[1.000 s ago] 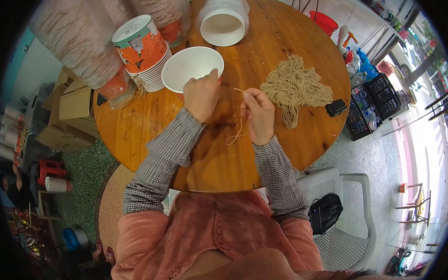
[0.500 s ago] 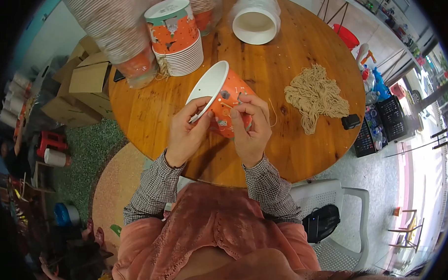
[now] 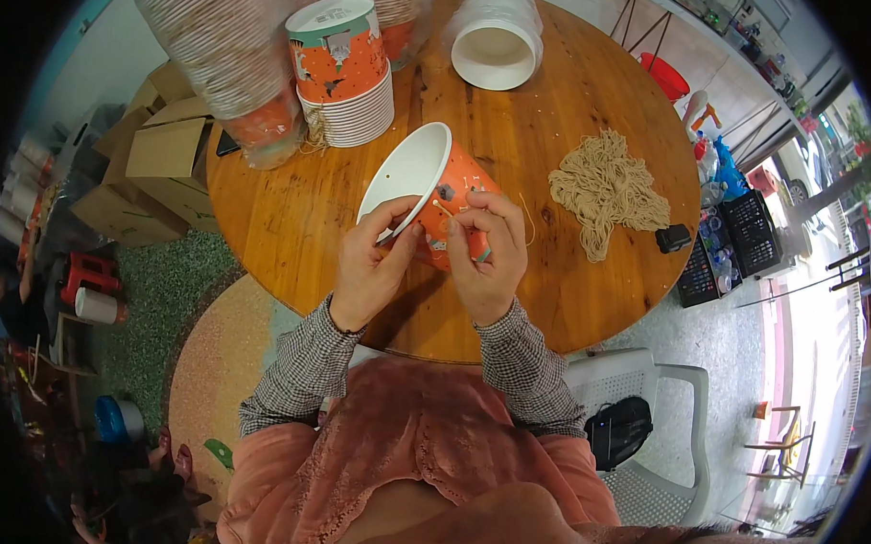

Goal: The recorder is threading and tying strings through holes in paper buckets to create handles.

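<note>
A paper bucket (image 3: 467,175), orange and printed outside and white inside, leans tilted over the near part of the table with its mouth facing up and left. My left hand (image 3: 370,269) grips its near rim, fingers inside and thumb on the outer wall. A small hole shows in the white inner wall. Against the printed side, my right hand (image 3: 490,260) pinches a thin beige cord (image 3: 529,216) between thumb and fingers. One short end pokes out toward the rim, and the tail curls down on the right. Whether the cord passes through the wall is hidden.
A heap of beige cord (image 3: 610,189) lies on the round wooden table (image 3: 291,243), with a small black device (image 3: 673,238) beside it. Stacked orange buckets (image 3: 342,59), bagged stacks (image 3: 219,64) and a wrapped white stack (image 3: 495,54) stand at the back. A plastic chair (image 3: 686,426) is at right.
The view has shifted slightly. The bucket sits a little differently tilted, and my right fingers have moved slightly on the cord. Both holds remain.
</note>
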`<state>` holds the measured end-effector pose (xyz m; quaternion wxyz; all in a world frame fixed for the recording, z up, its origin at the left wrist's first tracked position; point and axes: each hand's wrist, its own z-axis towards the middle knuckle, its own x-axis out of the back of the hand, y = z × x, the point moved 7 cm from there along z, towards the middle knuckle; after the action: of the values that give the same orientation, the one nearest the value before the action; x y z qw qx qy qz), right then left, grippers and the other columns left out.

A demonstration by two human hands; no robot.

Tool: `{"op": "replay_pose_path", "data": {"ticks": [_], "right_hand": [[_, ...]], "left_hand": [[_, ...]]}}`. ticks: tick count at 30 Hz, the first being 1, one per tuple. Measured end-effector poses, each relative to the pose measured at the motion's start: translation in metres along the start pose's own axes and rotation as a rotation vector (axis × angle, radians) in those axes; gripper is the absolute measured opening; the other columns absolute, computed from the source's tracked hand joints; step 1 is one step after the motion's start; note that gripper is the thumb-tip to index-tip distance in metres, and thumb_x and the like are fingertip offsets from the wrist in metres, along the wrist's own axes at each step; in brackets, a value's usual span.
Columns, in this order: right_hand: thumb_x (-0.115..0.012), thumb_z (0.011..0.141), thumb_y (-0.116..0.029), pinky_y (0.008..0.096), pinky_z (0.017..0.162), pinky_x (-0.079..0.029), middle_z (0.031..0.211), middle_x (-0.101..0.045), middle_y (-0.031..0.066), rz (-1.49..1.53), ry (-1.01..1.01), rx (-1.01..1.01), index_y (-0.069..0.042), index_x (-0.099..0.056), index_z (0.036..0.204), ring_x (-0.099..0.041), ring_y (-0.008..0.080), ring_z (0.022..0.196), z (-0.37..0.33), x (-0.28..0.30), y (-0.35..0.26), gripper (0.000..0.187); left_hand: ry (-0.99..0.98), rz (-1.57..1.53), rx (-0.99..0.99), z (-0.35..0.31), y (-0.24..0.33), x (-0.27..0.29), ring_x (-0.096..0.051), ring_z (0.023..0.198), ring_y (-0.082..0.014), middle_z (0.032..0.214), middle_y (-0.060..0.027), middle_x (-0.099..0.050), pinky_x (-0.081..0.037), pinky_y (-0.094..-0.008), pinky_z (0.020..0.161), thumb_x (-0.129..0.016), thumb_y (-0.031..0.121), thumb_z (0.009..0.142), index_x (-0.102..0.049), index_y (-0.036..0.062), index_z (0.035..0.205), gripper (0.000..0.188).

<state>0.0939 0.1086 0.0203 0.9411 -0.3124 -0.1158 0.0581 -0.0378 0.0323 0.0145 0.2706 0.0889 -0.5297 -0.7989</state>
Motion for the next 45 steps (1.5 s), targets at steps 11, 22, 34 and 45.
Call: {"op": "replay_pose_path", "data": {"ticks": [11,22,34,45], "right_hand": [[-0.068,0.077,0.003,0.0329,0.079,-0.05,0.104,-0.057,0.0114,0.002,-0.017,0.049,-0.001,-0.061,0.089,-0.06,0.0255,0.093,0.002,0.002,-0.008,0.015],[-0.068,0.081,-0.004,0.0316,0.07,-0.05,0.088,-0.061,0.0104,0.052,-0.177,-0.215,-0.002,-0.061,0.094,-0.061,0.0236,0.079,0.003,0.007,0.011,0.015],[-0.061,0.089,-0.005,0.0232,0.058,-0.05,0.082,-0.063,0.007,0.177,-0.237,-0.588,0.002,-0.06,0.097,-0.062,0.0102,0.066,0.009,0.04,0.063,0.011],[-0.06,0.087,-0.01,0.0305,0.057,-0.048,0.071,-0.063,0.0134,0.116,-0.564,-0.354,0.002,-0.062,0.092,-0.061,0.0226,0.059,0.019,-0.028,0.053,0.014]], "left_hand": [[0.053,0.227,-0.073,-0.006,0.002,-0.001,-0.061,0.088,-0.0254,0.102,-0.0141,-0.065,-0.05,-0.0311,0.075,-0.062,0.0,0.084,-0.062,0.0032,0.115,0.032],[-0.247,0.52,-0.302,0.013,0.036,-0.017,-0.057,0.083,-0.0296,0.085,-0.0107,-0.06,-0.04,-0.0372,0.075,-0.058,-0.003,0.076,-0.062,0.0013,0.104,0.028],[-0.212,0.511,-0.265,0.03,0.016,-0.011,-0.062,0.069,-0.0324,0.079,-0.0152,-0.065,-0.049,-0.0375,0.064,-0.066,0.007,0.082,-0.065,-0.0009,0.086,0.009],[-0.082,0.296,-0.114,0.038,-0.013,0.003,-0.063,0.069,-0.0284,0.08,-0.0137,-0.065,-0.05,-0.0334,0.062,-0.065,0.004,0.082,-0.065,-0.0008,0.088,0.008]]}}
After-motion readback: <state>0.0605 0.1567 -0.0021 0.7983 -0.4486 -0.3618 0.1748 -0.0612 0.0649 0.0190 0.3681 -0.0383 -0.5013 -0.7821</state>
